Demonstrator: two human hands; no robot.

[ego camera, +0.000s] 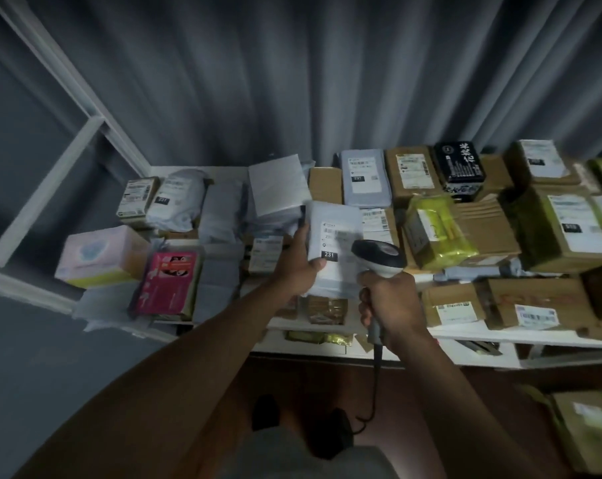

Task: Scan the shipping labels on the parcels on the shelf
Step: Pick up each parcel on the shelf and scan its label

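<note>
The left hand [297,267] is holding up a pale grey parcel [334,247] (its label is facing up) above the shelf [465,335] full of parcels. The right hand [391,304] is gripping the scanner [379,259], its head just beside the label.

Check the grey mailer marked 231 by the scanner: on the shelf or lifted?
Lifted. The left hand grips the grey mailer by its edge, label up, above the shelf.

head cam | looks forward-down | near, over shelf [465,335] | single view
</note>
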